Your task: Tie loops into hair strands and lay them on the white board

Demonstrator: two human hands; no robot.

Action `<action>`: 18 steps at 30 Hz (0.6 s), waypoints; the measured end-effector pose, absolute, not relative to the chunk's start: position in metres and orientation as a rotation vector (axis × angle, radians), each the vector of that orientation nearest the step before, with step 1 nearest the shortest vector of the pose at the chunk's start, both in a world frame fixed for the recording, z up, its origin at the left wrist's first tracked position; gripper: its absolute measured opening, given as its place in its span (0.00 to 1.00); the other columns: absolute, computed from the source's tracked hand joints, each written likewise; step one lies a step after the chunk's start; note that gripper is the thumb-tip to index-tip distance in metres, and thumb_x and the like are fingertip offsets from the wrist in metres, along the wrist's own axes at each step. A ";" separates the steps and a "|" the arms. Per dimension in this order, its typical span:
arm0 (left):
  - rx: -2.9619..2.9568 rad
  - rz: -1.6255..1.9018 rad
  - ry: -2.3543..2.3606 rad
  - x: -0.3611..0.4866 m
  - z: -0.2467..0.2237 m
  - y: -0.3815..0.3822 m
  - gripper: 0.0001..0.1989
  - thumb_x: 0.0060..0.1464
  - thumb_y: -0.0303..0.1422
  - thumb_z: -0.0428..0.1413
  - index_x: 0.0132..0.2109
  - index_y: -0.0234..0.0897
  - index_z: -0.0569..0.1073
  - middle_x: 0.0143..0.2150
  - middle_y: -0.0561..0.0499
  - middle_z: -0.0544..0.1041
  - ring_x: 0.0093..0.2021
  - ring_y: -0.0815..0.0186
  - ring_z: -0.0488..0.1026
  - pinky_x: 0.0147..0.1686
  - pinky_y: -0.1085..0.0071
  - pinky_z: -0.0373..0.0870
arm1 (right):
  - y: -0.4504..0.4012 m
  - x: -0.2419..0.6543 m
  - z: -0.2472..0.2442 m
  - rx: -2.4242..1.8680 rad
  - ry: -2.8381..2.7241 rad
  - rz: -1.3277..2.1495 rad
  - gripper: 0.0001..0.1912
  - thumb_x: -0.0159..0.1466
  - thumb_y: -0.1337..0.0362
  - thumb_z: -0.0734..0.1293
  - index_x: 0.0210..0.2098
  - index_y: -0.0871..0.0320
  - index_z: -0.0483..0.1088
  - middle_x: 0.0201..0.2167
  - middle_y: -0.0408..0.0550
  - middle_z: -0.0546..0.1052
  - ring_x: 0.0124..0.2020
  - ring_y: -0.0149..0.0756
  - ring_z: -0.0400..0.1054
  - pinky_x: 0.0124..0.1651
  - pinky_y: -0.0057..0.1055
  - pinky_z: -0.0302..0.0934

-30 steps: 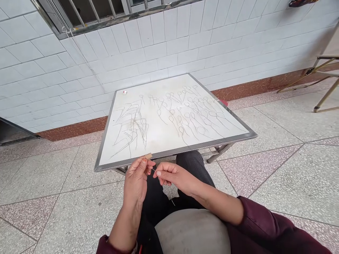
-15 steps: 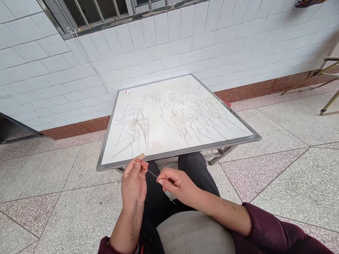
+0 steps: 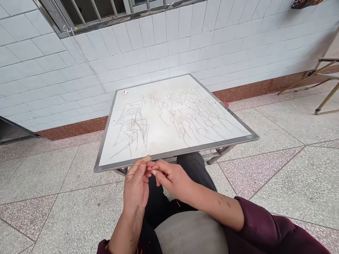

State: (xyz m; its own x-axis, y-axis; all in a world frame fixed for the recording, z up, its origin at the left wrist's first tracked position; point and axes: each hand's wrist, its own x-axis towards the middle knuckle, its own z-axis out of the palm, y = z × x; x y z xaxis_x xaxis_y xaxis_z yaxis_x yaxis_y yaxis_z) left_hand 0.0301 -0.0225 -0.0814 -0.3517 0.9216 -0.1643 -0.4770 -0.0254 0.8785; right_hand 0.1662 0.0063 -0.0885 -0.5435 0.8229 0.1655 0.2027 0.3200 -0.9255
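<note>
My left hand (image 3: 135, 185) is raised before the table's near edge, its thumb and fingers pinched on a thin wire. A tan, blunt-ended piece (image 3: 147, 158) shows at its index fingertip; I cannot tell whether it is tape round the finger or a separate thing. My right hand (image 3: 176, 180) is closed on the same wire, its fingertips touching or almost touching the left ones. The wire's loose end (image 3: 178, 203) hangs out below my right hand. Most of the wire between the hands is hidden by fingers.
On the white table (image 3: 159, 141) lie several looped wires (image 3: 202, 132) at the right and a tangle of bent wires (image 3: 132, 123) at the left. A small white-and-red object (image 3: 125, 92) sits at the far left corner. A folding chair (image 3: 321, 76) stands at right.
My right hand has moved left and up along the wire to my left fingertips, so the stretch of wire between them has shortened. The view has shifted slightly.
</note>
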 end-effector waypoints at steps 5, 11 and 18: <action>0.518 1.651 1.133 0.032 -0.081 -0.021 0.18 0.41 0.40 0.71 0.37 0.34 0.82 0.30 0.51 0.78 0.29 0.72 0.69 0.31 0.75 0.68 | 0.007 0.165 -0.089 -0.873 -2.026 1.090 0.10 0.70 0.66 0.58 0.32 0.55 0.63 0.24 0.39 0.72 0.26 0.30 0.66 0.32 0.26 0.57; 0.486 1.690 1.177 0.033 -0.080 -0.019 0.17 0.37 0.40 0.72 0.32 0.33 0.81 0.28 0.52 0.76 0.29 0.73 0.69 0.30 0.77 0.67 | 0.009 0.162 -0.101 -0.859 -2.151 0.765 0.12 0.72 0.64 0.55 0.33 0.56 0.63 0.25 0.44 0.71 0.28 0.35 0.65 0.34 0.30 0.59; 0.504 1.699 1.175 0.033 -0.078 -0.020 0.14 0.40 0.39 0.71 0.32 0.35 0.81 0.27 0.53 0.73 0.28 0.72 0.67 0.29 0.76 0.66 | 0.010 0.162 -0.107 -0.764 -2.048 0.908 0.04 0.71 0.66 0.58 0.42 0.55 0.64 0.23 0.39 0.72 0.27 0.33 0.67 0.32 0.27 0.59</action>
